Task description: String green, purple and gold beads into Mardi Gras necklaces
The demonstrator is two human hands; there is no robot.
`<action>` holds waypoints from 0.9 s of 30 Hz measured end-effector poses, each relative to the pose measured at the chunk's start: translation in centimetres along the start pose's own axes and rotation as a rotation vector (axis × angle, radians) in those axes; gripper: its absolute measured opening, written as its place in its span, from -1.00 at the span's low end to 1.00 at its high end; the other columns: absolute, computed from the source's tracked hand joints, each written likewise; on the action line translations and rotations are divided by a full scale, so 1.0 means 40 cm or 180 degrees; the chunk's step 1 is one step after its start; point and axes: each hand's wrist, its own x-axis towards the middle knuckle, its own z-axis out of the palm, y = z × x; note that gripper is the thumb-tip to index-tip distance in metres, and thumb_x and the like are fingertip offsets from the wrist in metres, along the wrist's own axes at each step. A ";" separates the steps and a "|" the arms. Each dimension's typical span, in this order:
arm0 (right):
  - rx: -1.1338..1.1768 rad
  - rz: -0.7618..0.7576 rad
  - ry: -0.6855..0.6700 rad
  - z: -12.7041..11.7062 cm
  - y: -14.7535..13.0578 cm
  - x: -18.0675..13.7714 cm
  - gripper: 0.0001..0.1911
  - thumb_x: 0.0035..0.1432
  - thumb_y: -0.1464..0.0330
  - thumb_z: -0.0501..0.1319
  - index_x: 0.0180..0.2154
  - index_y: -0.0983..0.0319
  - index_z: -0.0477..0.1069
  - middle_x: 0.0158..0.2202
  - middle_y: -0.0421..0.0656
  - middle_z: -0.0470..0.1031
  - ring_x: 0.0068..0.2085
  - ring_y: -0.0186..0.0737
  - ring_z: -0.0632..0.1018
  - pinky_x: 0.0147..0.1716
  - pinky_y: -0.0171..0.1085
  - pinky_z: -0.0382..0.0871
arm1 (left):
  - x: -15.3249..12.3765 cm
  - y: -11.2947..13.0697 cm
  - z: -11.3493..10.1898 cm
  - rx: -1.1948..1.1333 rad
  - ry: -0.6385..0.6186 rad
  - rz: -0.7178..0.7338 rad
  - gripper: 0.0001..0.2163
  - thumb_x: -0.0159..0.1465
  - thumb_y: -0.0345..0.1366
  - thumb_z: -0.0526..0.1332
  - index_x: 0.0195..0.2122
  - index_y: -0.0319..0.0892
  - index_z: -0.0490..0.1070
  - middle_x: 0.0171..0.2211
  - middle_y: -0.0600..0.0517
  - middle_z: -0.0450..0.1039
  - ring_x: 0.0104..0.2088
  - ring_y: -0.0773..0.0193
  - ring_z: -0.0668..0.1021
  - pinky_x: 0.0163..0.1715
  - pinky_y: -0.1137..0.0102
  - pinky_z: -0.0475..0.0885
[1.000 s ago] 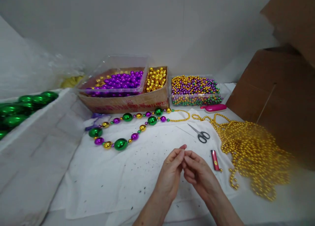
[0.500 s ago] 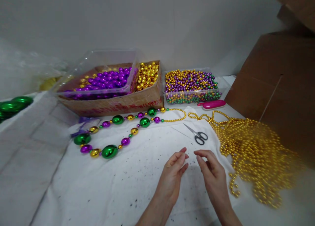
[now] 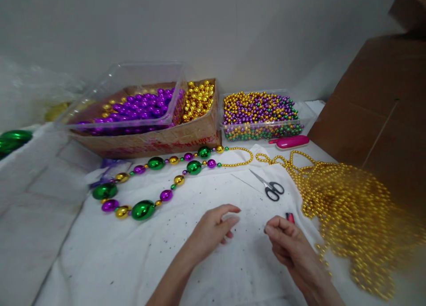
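Observation:
My left hand (image 3: 214, 228) hovers over the white cloth (image 3: 173, 257), thumb and forefinger apart, with nothing visible between them. Facing it, my right hand (image 3: 293, 248) is closed in a pinch; whatever its fingertips hold is too small to make out. Just behind its knuckles shows a red and black piece (image 3: 290, 217), mostly hidden; I cannot tell if it lies on the cloth. Farther back are scissors (image 3: 270, 188) with black handles and a thin needle-like rod (image 3: 246, 181). A necklace (image 3: 143, 210) of green, purple and gold beads lies looped to the left.
Gold bead strands (image 3: 346, 208) are heaped on the right, beside a large cardboard box (image 3: 372, 93). Along the wall stand a carton (image 3: 149, 144) with purple and gold beads and a clear tub (image 3: 259, 132) of mixed small beads. A pink handheld tool (image 3: 293, 141) lies before the tub.
My hands have moved apart: the left has gone left with its fingers opening, the right has lowered slightly and closed into a pinch. The red and black piece has come into sight.

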 end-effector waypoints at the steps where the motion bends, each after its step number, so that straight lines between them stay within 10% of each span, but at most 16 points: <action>1: 0.0054 -0.0052 -0.0040 0.004 -0.019 -0.018 -0.70 -0.09 0.21 0.42 -0.49 0.23 0.37 -0.70 -0.42 -0.02 -0.68 -0.55 -0.07 -0.72 -0.44 -0.28 | 0.024 0.003 -0.017 0.0574 0.0267 0.0219 -0.79 0.17 -0.18 0.22 -0.19 -0.07 0.51 -0.27 -0.04 0.52 -0.42 0.18 0.53 -0.39 0.32 0.38; 7: 0.0173 -0.0083 -0.0569 0.095 -0.128 -0.138 -0.68 -0.23 0.15 0.46 -0.56 0.21 0.45 -0.63 -0.30 0.16 -0.66 -0.52 0.03 -0.69 -0.38 -0.16 | 0.205 0.018 0.032 0.2798 0.0275 0.1583 -0.79 0.26 -0.41 0.06 -0.17 -0.13 0.44 -0.11 -0.06 0.43 -0.08 0.11 0.41 -0.11 0.26 0.28; 13: -0.0135 -0.0662 0.0385 0.083 -0.096 -0.079 -0.71 -0.11 0.19 0.42 -0.52 0.23 0.41 -0.68 -0.36 0.05 -0.65 -0.51 0.00 -0.70 -0.41 -0.21 | 0.313 0.023 0.070 0.3177 -0.0043 0.1688 -0.95 0.19 -0.37 0.18 -0.33 -0.18 0.41 -0.22 -0.10 0.37 -0.13 0.07 0.35 -0.14 0.24 0.26; 19: 0.0470 -0.0418 0.0098 0.052 -0.070 -0.048 -0.74 0.01 0.26 0.37 -0.49 0.24 0.34 -0.65 -0.37 0.02 -0.64 -0.52 -0.06 -0.73 -0.47 -0.25 | 0.306 0.044 0.032 0.3215 -0.0270 0.1775 -0.94 0.20 -0.42 0.13 -0.36 -0.17 0.36 -0.27 -0.03 0.38 -0.19 0.18 0.37 -0.20 0.35 0.26; 27: 0.0342 -0.0391 -0.1074 0.120 -0.152 -0.224 -0.71 0.03 0.09 0.32 -0.47 0.14 0.37 -0.63 -0.31 0.13 -0.68 -0.47 0.09 -0.76 -0.45 -0.03 | 0.203 0.024 -0.044 0.3300 -0.0040 0.1519 -0.77 0.25 -0.44 -0.03 -0.31 -0.19 0.42 -0.32 -0.06 0.38 -0.33 0.19 0.43 -0.31 0.35 0.27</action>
